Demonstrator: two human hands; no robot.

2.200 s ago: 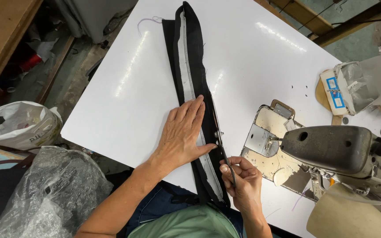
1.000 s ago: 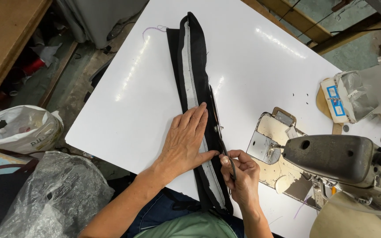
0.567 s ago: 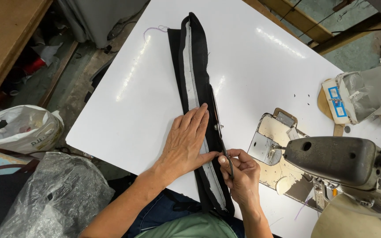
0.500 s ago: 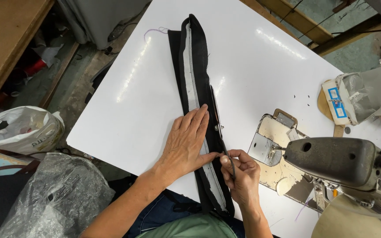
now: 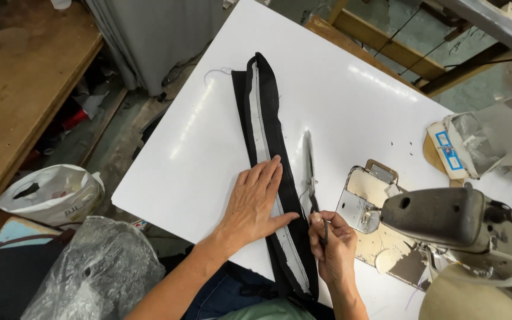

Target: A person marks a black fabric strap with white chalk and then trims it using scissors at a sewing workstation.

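Observation:
A long black fabric strip [image 5: 266, 112] with a white band down its middle lies lengthwise on the white table [image 5: 351, 101]. My left hand [image 5: 255, 201] presses flat on the strip near the table's front edge, fingers spread. Just to its right, my right hand [image 5: 333, 249] grips the handles of a pair of scissors [image 5: 309, 169], whose blades point away from me and lie along the strip's right edge.
A sewing machine [image 5: 445, 222] with its metal plate [image 5: 365, 195] stands at the right. A small box and crumpled paper [image 5: 475, 142] sit behind it. Plastic bags [image 5: 54, 192] lie on the floor at left, beside a wooden bench [image 5: 19, 83].
The scissors now lie extended along the strip's right edge; earlier my right hand held them bunched close at the strip. My left hand has stayed flat on the fabric.

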